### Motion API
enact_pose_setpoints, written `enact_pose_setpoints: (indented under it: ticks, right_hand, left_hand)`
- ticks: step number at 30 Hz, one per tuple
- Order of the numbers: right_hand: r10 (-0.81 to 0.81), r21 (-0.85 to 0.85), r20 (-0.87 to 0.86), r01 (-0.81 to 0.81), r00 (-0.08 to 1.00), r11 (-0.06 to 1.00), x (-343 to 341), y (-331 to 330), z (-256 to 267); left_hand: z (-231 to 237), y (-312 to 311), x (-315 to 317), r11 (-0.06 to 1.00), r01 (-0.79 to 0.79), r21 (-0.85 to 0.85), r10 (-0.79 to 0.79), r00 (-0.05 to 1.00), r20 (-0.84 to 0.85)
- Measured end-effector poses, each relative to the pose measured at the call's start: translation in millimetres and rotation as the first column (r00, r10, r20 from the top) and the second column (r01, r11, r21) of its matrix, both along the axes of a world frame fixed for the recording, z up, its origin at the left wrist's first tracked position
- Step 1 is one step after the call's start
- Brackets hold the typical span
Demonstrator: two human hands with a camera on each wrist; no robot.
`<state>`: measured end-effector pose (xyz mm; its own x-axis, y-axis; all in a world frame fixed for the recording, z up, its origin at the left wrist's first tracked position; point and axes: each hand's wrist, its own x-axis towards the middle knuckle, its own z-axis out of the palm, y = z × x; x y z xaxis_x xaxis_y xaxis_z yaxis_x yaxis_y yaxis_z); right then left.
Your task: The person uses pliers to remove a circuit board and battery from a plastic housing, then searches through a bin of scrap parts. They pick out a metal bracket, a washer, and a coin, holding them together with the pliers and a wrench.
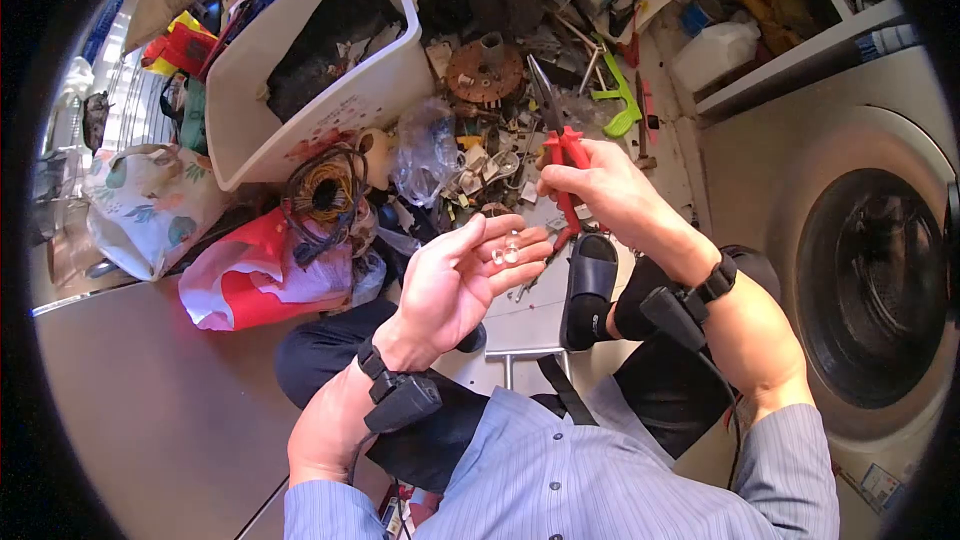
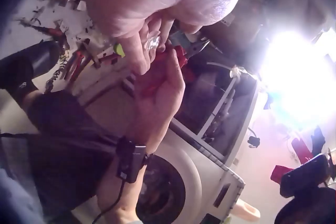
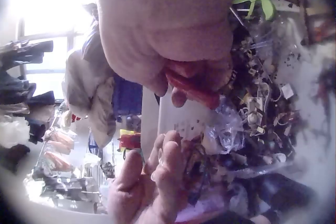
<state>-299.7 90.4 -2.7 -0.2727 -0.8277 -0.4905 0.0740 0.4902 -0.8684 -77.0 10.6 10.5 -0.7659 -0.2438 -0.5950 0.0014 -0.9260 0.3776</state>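
Palm up, my left hand [image 1: 450, 285] carries a few small clear pieces [image 1: 508, 253] on its extended fingers in the head view. One clear piece [image 2: 154, 42] also glints near the fingers in the left wrist view. My right hand [image 1: 610, 190] grips long-nosed pliers [image 1: 566, 148] by their red handles, the dark jaws pointing up and away from me. Just beyond the left fingertips, the right hand stands apart from the left one. From the right wrist, red handles [image 3: 194, 90] show under the curled fingers, above the left hand [image 3: 147, 190].
Loose hardware and scraps cover the floor ahead, with a rusty disc [image 1: 484, 72] and a green tool [image 1: 622, 100] among them. A white bin [image 1: 235, 130] stands at left beside a red-and-white bag [image 1: 255, 275]. A front-loading washing machine [image 1: 790, 140] borders the right side.
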Motion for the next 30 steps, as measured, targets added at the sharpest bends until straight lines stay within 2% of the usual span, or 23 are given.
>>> enact_pose_setpoints:
  ticks: [3,7,10,12,13,15,16,19,21,22,24,25,28,30]
  right_hand:
    - [-0.055,-0.036,0.004,0.055,0.998,0.998,7.0,-9.1,0.9]
    - [-0.039,-0.052,-0.014,0.038,0.999,0.998,14.0,-17.2,0.2]
    - [0.049,0.035,-0.034,-0.047,0.998,0.998,13.7,-19.5,-1.0]
    - [-0.029,-0.080,-0.016,0.027,0.999,0.996,18.9,-20.4,-2.3]
    - [-0.030,-0.078,-0.018,0.029,0.999,0.997,18.3,-21.7,-1.3]
    - [-0.044,-0.101,-0.066,0.037,0.997,0.994,4.1,-24.7,6.4]
    - [-0.089,-0.152,-0.052,0.081,0.995,0.985,-4.4,-26.5,11.2]
    - [-0.249,-0.251,-0.117,0.214,0.961,0.944,-37.6,-24.0,29.6]
    - [-0.382,-0.335,-0.167,0.312,0.909,0.889,-57.5,-20.8,27.3]
    - [-0.390,-0.334,-0.168,0.320,0.905,0.887,-63.8,-18.1,23.4]
    - [-0.435,-0.387,-0.087,0.372,0.896,0.844,-73.7,-12.9,17.3]
    - [-0.435,-0.353,-0.027,0.398,0.900,0.847,-72.8,-11.4,20.0]
    - [-0.412,-0.330,-0.024,0.381,0.911,0.863,-75.2,-10.1,19.4]
    - [-0.398,-0.387,0.006,0.369,0.918,0.845,-78.5,-9.6,17.3]
  left_hand:
    - [0.7,-4.7,4.6,1.000,-0.010,0.017,0.010,1.000,-0.004]
    - [6.6,-6.4,14.0,0.999,-0.041,0.034,0.041,0.999,-0.023]
    - [8.7,-4.3,18.0,0.997,-0.066,0.045,0.069,0.996,-0.052]
    - [11.0,-2.9,20.7,0.995,-0.097,0.012,0.097,0.994,-0.040]
    - [4.1,-4.9,27.2,0.995,-0.095,0.014,0.095,0.995,-0.042]
    - [-16.3,-7.7,37.2,0.992,-0.055,-0.109,0.048,0.997,-0.065]
    - [-6.9,-3.9,31.5,0.988,-0.112,-0.111,0.126,0.983,0.131]
    - [-25.9,-8.3,38.4,0.991,-0.072,-0.117,0.086,0.988,0.126]
    - [-36.7,-9.2,40.6,0.993,0.030,-0.114,-0.006,0.979,0.204]
    - [-44.6,-8.5,39.7,0.993,0.040,-0.113,-0.016,0.979,0.203]
    - [-64.4,-4.8,37.3,0.974,0.200,-0.111,-0.155,0.935,0.320]
    - [-76.3,-0.8,38.4,0.967,0.222,-0.125,-0.156,0.903,0.399]
    - [-124.1,6.7,44.3,0.959,0.266,-0.094,-0.195,0.866,0.461]
    - [-153.0,16.2,38.4,0.935,0.332,-0.122,-0.228,0.830,0.510]
